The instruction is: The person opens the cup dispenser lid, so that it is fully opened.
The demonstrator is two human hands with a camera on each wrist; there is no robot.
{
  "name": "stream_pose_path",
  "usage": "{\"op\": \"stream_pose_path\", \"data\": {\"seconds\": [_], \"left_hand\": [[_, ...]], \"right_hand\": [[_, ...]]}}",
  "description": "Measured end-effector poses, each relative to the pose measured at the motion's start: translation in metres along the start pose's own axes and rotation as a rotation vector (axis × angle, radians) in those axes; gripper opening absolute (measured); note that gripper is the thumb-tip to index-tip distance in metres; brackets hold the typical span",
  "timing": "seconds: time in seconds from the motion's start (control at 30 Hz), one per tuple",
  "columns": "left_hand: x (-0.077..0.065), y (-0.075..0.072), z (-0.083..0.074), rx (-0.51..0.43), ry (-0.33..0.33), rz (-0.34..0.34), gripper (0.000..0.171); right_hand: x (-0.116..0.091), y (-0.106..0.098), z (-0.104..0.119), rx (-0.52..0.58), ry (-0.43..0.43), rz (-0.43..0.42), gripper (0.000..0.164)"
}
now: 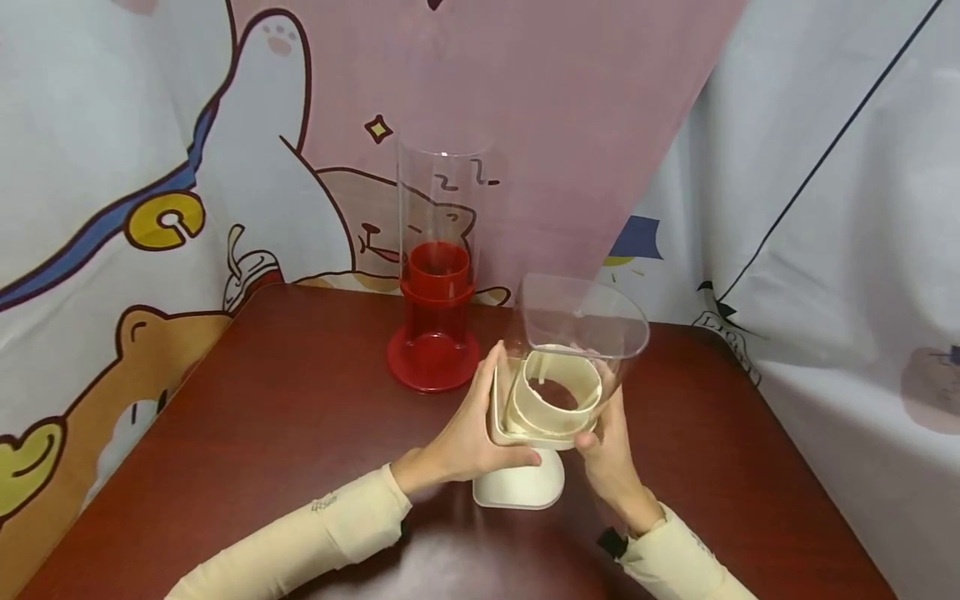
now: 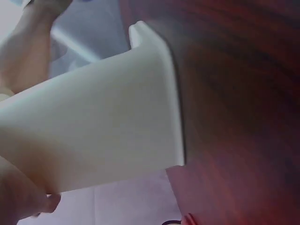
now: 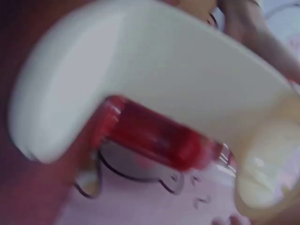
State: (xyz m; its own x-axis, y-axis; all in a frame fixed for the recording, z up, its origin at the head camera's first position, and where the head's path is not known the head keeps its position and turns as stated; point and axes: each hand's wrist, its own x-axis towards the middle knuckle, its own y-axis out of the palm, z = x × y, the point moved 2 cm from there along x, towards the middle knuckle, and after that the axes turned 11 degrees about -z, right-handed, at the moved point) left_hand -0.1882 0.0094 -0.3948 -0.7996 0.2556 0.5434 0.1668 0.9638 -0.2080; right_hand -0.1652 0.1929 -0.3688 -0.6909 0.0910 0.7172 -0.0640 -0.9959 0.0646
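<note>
Both hands grip a cream-coloured stand with a flared foot [image 1: 519,483] from opposite sides, near the middle of the table. My left hand [image 1: 468,433] holds the left side of its upper rim, thumb along the front. On the other side my right hand [image 1: 609,458] has its thumb at the front right corner and fingers behind. A clear plastic container [image 1: 630,329] rises from the stand, leaning right in the head view, with a cream ring [image 1: 558,408] inside its lower end. The left wrist view shows the stand's smooth column [image 2: 108,117] close to the tabletop.
Behind and left of the hands, a red stand [image 1: 433,367] with a tall clear tube [image 1: 441,200] stands upright on the dark reddish-brown table [image 1: 300,400]. Printed cloth [image 1: 555,125] hangs around the back and sides of the table.
</note>
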Motion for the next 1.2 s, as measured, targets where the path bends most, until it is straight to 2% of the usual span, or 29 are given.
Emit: {"op": "stream_pose_path", "data": {"seconds": [0.07,0.13,0.2,0.27,0.33,0.4,0.53,0.63,0.87,1.03,1.2], "left_hand": [[0.0,0.001,0.001,0.024,0.024,0.012,0.14],[0.002,0.002,0.003,0.026,0.027,0.017,0.142],[0.005,0.005,0.005,0.004,0.015,0.026,0.141],[0.004,0.006,0.009,-0.023,-0.002,0.041,0.14],[0.003,0.008,0.011,-0.042,-0.002,0.048,0.138],[0.002,0.01,0.012,-0.048,0.028,0.049,0.136],[0.005,0.009,0.013,-0.024,0.094,0.034,0.132],[0.007,0.008,0.015,-0.013,0.104,0.031,0.133],[0.008,0.012,0.02,-0.038,0.154,0.027,0.129],[0.007,0.01,0.021,-0.045,0.171,-0.014,0.13],[0.006,0.011,0.022,-0.043,0.165,0.005,0.127]], "right_hand": [[0.021,0.001,0.01,0.149,-0.024,0.035,0.103],[0.042,0.004,0.019,0.246,-0.034,0.059,0.101],[0.057,0.005,0.027,0.28,-0.038,0.07,0.097],[0.063,0.007,0.03,0.277,-0.048,0.081,0.094],[0.062,0.008,0.031,0.272,-0.071,0.07,0.092],[0.06,0.009,0.031,0.286,-0.096,0.047,0.091],[0.059,0.011,0.029,0.377,-0.116,0.008,0.087],[0.059,0.013,0.027,0.41,-0.134,-0.001,0.087],[0.061,0.013,0.029,0.369,-0.134,-0.013,0.087],[0.063,0.016,0.029,0.36,-0.114,-0.01,0.086],[0.061,0.015,0.027,0.411,-0.115,-0.035,0.083]]}}
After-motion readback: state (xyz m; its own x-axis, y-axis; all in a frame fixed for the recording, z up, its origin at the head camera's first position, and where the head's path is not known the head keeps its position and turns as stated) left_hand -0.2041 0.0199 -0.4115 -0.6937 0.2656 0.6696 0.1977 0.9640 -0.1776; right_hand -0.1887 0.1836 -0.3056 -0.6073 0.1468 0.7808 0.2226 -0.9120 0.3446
